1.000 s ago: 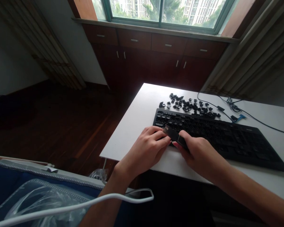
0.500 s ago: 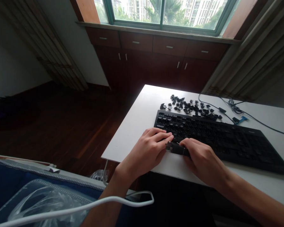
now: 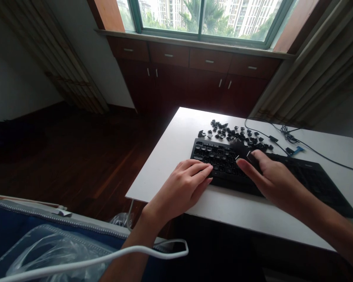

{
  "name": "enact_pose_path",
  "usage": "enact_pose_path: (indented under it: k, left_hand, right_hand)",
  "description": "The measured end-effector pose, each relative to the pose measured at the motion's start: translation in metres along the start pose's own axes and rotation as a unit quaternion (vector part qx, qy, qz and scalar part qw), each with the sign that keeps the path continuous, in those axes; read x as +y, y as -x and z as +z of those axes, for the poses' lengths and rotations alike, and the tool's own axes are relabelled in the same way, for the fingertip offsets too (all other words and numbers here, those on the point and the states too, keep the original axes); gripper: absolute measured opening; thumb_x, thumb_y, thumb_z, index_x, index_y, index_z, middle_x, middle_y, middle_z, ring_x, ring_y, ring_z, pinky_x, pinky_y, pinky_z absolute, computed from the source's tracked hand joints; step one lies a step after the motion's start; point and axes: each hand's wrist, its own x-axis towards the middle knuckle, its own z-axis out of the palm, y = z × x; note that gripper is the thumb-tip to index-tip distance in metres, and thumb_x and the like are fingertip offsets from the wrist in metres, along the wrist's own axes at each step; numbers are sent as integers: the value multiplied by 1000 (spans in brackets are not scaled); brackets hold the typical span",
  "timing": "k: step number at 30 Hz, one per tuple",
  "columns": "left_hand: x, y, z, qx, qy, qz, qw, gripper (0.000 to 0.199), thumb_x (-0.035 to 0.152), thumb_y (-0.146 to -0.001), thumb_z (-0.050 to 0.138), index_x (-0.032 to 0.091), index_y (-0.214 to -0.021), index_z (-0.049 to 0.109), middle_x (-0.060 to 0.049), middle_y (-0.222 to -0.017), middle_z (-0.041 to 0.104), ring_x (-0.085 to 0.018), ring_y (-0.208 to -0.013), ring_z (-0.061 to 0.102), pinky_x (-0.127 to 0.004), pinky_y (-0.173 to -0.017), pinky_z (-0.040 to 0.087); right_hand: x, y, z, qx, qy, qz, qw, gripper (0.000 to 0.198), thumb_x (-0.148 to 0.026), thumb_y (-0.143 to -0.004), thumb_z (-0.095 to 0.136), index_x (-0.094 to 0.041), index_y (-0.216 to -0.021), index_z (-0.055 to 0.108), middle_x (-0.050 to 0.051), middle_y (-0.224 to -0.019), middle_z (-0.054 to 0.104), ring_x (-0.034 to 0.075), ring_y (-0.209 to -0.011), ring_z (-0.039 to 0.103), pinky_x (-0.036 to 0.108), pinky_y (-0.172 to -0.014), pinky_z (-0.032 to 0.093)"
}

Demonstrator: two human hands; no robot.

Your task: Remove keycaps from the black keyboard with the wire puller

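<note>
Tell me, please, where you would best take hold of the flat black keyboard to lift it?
Grip the flat black keyboard by its two short ends, coming in from the left and right sides: it is long and thin, lying flat on the white table, so end grips would likely keep it level.

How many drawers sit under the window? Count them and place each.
4, in one row beneath the sill: far-left drawer, second drawer, third drawer, fourth drawer beside the curtain, which may hide more.

A white table [image 3: 176, 156] stands on a dark wooden floor [image 3: 76, 156]. Grey cables [image 3: 285, 135] trail across its far right corner. Behind it, dark wooden cabinets [image 3: 194, 78] run beneath a wide window [image 3: 202, 17]. A blue bag [image 3: 6, 231] and white cord [image 3: 106, 256] lie nearest the camera
</note>
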Motion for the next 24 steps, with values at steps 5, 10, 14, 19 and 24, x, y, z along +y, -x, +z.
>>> enact_pose_path:
  k: [5,10,14,19,24]
  left_hand:
    - [1,1,-1,17,-8,-18,1000,40,28,-99,54,18,-138,54,-10,-136,61,-24,-124,54,-47,-106,48]
    - [3,1,1,16,-20,-17,1000,38,28,-99,54,20,-136,56,-9,-136,61,-25,-125,54,-48,-106,48]
    - [2,2,1,7,-28,-18,999,35,27,-99,53,22,-133,59,-7,-143,55,-25,-138,44,-48,-115,41]
    - [3,2,1,-10,-27,-27,999,33,30,-100,51,22,-130,61,-6,-145,54,-24,-138,44,-47,-118,40]
    - [4,2,0,-12,-14,-35,999,32,30,-100,50,22,-129,62,-7,-142,56,-25,-137,46,-48,-117,41]
  right_hand:
    - [6,22,8,13,80,-154,985,30,-45,-102,46,-23,-119,58,3,-96,65,14,-72,63,25,-64,47]
    - [6,32,7,56,189,-259,946,41,-32,-101,53,-21,-141,53,6,-97,59,15,-73,57,29,-68,47]
    - [2,32,1,74,229,-306,921,37,-27,-99,54,-16,-135,58,8,-97,59,16,-75,56,32,-70,47]
    - [-6,29,-11,73,210,-350,910,31,-17,-97,58,-18,-127,61,5,-104,64,17,-88,59,32,-85,47]
    - [-13,24,-12,65,151,-324,932,23,-25,-95,62,-20,-117,63,3,-96,66,15,-80,62,28,-73,49]
